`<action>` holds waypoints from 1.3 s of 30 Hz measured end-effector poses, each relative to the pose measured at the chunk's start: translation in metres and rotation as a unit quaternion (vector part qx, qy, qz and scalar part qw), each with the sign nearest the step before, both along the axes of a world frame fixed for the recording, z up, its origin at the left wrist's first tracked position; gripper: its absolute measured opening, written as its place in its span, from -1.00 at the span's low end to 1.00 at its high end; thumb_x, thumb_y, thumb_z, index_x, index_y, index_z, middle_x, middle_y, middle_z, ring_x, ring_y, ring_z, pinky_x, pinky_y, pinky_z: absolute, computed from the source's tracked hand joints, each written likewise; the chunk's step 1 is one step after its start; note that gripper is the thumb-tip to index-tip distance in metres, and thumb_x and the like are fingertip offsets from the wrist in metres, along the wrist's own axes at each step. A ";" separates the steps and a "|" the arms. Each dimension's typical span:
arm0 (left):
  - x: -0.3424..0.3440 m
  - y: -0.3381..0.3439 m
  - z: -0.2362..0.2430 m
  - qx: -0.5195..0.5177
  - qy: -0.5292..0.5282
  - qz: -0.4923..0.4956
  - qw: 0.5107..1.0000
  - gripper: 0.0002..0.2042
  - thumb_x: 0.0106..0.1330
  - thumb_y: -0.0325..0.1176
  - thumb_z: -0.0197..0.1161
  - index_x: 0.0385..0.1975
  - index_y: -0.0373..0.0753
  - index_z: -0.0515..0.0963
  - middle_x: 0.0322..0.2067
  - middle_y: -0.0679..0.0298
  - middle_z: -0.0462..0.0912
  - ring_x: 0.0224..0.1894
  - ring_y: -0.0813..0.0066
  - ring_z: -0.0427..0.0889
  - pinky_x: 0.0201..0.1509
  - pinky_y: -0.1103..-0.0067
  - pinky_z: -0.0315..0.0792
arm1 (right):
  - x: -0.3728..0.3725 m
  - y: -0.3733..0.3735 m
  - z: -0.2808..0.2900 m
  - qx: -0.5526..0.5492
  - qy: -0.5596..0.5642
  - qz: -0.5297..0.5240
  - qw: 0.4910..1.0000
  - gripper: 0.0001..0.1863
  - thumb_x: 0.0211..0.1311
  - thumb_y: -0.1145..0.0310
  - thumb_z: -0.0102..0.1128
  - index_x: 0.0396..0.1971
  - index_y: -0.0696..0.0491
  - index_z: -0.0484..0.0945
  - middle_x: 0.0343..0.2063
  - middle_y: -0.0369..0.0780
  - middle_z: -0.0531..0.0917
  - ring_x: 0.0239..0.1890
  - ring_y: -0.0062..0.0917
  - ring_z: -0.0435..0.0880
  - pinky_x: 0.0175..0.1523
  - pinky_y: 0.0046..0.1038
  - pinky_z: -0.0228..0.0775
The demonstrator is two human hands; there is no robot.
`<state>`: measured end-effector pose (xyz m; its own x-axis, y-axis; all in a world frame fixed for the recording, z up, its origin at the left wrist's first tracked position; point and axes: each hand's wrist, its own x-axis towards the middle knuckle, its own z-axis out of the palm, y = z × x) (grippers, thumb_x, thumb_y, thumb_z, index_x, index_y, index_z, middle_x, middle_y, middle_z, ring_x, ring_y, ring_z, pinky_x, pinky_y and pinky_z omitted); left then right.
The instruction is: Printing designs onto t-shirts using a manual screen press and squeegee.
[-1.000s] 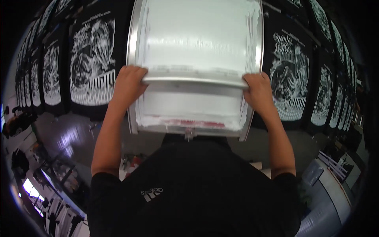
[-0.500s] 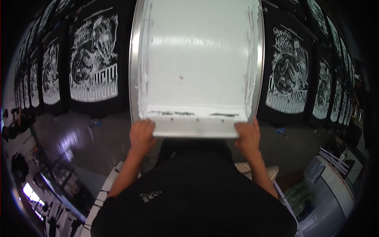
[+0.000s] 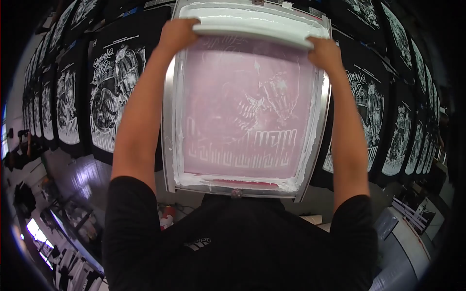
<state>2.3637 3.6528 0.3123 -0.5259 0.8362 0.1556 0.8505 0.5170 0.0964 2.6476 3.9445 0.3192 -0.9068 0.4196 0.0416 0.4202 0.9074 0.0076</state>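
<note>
My left hand and my right hand grip opposite ends of a long pale squeegee, fingers closed round it. It lies across the far part of a screen in a silver metal frame, with thick white ink just beyond the blade. On the near side the pink mesh shows a pale illustrated design with tall lettering along the bottom. White ink is smeared along the mesh's inner borders. Both my forearms reach up either side of the frame.
Rows of black garments with white prints, on the left and right, curve away on both sides. A person is at the far left. Grey flooring shows below, with a rack at lower left and a grey curved surface at lower right.
My hands drew the squeegee down to the near edge, then moved it up to the far end. The mesh that was coated white now shows pink with the design.
</note>
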 end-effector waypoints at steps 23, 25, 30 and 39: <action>0.333 -0.317 0.010 0.044 -0.147 -0.041 0.987 -0.61 -0.28 -0.59 0.31 -0.31 -0.22 0.59 -0.29 0.17 0.66 -0.18 0.14 0.60 -0.02 0.33 0.49 | 0.314 -0.295 0.024 -0.200 -0.025 0.020 0.979 -0.50 -0.35 0.55 0.26 -0.20 0.00 0.60 -0.27 -0.23 0.70 -0.14 -0.31 0.65 0.33 -0.02 0.22; 0.322 -0.301 -0.008 0.060 -0.119 -0.032 0.991 -0.61 -0.28 -0.60 0.30 -0.31 -0.21 0.59 -0.28 0.17 0.66 -0.17 0.13 0.61 0.01 0.32 0.48 | 0.312 -0.306 0.013 -0.214 -0.032 -0.024 0.976 -0.44 -0.47 0.58 0.31 -0.22 0.00 0.59 -0.23 -0.23 0.69 -0.08 -0.31 0.63 0.34 0.00 0.20; 0.196 -0.181 -0.020 0.067 -0.078 -0.038 0.994 -0.55 -0.36 -0.63 0.37 -0.30 -0.25 0.61 -0.26 0.20 0.69 -0.19 0.18 0.64 -0.10 0.38 0.54 | 0.191 -0.176 -0.007 -0.120 0.059 0.030 0.991 -0.47 -0.37 0.58 0.31 -0.18 0.02 0.61 -0.23 -0.21 0.68 -0.14 -0.22 0.60 0.24 -0.09 0.31; -0.031 0.030 0.007 0.009 0.048 -0.031 0.998 -0.64 0.03 -0.12 0.42 -0.17 -0.08 0.67 -0.30 0.10 0.71 -0.27 0.11 0.70 -0.17 0.28 0.56 | -0.034 0.039 0.009 -0.039 -0.031 -0.007 0.999 -0.45 -0.13 0.40 0.17 0.02 -0.06 0.60 -0.16 -0.05 0.69 -0.11 -0.13 0.68 -0.01 -0.22 0.53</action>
<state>2.3323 3.6824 0.3193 -0.4550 0.8635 0.2177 0.8867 0.4620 0.0210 2.6134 3.9837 0.3284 -0.9009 0.4314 -0.0472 0.4332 0.9006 -0.0366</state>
